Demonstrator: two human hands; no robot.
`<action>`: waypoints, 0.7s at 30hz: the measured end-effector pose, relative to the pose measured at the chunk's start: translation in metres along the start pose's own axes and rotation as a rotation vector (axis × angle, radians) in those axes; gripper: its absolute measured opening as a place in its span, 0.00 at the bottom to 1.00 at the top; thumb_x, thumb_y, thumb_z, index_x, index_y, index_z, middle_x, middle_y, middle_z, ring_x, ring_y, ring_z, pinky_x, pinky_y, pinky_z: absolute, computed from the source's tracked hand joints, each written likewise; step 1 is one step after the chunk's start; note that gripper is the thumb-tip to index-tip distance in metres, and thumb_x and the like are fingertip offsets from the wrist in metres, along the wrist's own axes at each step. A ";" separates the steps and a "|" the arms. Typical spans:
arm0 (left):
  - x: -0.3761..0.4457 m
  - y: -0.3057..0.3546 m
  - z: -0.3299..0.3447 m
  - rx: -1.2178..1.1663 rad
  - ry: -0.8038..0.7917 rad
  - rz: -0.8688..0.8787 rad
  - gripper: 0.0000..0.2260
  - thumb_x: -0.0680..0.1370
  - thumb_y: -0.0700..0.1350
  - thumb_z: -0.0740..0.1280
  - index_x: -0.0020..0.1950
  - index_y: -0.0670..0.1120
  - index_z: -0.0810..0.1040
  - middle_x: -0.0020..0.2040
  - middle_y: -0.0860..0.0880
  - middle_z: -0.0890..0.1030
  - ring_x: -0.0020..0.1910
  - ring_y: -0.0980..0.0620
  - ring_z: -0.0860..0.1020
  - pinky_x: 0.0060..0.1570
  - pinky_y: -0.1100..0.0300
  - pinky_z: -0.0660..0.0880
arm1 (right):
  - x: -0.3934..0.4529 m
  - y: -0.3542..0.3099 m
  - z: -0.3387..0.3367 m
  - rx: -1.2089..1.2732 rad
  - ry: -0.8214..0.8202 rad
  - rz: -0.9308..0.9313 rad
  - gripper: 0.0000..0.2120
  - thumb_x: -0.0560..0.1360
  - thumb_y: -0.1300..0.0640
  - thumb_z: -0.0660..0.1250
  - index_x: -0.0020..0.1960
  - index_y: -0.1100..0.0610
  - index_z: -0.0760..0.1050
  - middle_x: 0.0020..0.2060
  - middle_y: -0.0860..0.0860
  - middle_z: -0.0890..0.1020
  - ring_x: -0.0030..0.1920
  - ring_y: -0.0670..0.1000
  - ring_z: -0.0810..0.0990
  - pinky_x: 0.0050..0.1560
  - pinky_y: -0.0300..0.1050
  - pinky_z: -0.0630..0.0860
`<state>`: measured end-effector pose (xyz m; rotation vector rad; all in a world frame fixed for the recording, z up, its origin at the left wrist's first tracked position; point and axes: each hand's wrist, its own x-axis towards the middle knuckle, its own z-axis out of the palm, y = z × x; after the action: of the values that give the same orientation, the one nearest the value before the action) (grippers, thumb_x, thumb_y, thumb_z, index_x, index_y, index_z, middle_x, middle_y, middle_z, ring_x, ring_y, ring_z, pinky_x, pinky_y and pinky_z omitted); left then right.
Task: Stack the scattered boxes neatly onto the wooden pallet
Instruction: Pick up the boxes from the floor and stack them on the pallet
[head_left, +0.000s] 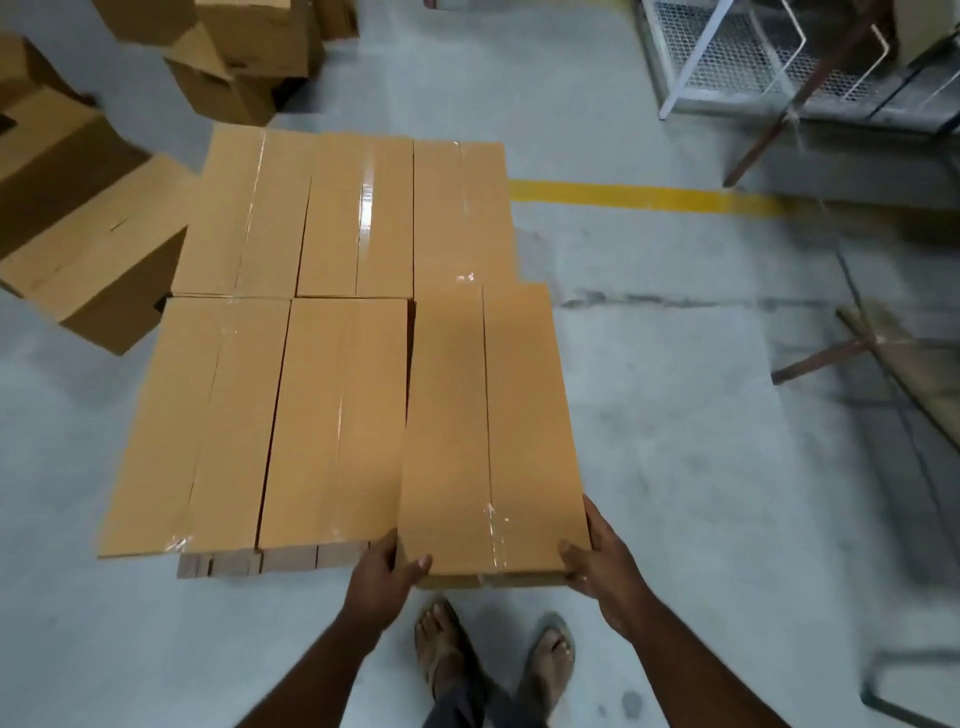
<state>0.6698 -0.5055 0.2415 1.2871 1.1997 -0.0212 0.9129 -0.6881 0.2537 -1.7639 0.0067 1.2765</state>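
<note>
A long taped cardboard box lies at the front right of the stack, its near end sticking out toward me. My left hand grips its near left corner, thumb on top. My right hand grips the near right corner, thumb on the lid. Beside it, several more tan boxes lie flat in two rows, side by side. Only the front edge of the wooden pallet shows beneath them.
Loose cardboard boxes lie scattered at the left and far left. A wire-mesh metal rack stands at the back right, wooden frames at the right. A yellow floor line runs behind. My sandalled feet stand below the box.
</note>
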 end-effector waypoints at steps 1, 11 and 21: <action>0.013 -0.005 0.007 0.001 -0.001 -0.009 0.15 0.80 0.44 0.73 0.66 0.51 0.78 0.58 0.54 0.84 0.60 0.50 0.82 0.60 0.52 0.79 | 0.014 0.006 -0.007 -0.007 0.006 0.008 0.31 0.80 0.65 0.70 0.70 0.31 0.73 0.63 0.44 0.84 0.61 0.53 0.84 0.54 0.54 0.84; 0.108 -0.073 0.038 0.106 0.105 -0.126 0.31 0.79 0.51 0.74 0.79 0.49 0.68 0.73 0.51 0.76 0.72 0.49 0.73 0.71 0.52 0.70 | 0.133 0.069 -0.019 -0.046 -0.032 0.049 0.34 0.82 0.62 0.69 0.79 0.33 0.64 0.65 0.38 0.82 0.65 0.48 0.82 0.58 0.48 0.83; 0.180 -0.126 0.024 0.535 0.194 -0.035 0.30 0.74 0.50 0.79 0.73 0.44 0.76 0.84 0.46 0.47 0.83 0.38 0.41 0.77 0.37 0.55 | 0.202 0.114 0.002 -0.108 -0.058 0.038 0.36 0.83 0.67 0.66 0.83 0.43 0.58 0.73 0.45 0.76 0.71 0.50 0.77 0.72 0.61 0.74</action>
<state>0.6901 -0.4645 0.0258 1.7623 1.4400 -0.2634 0.9495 -0.6550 0.0268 -1.8252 -0.0632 1.3768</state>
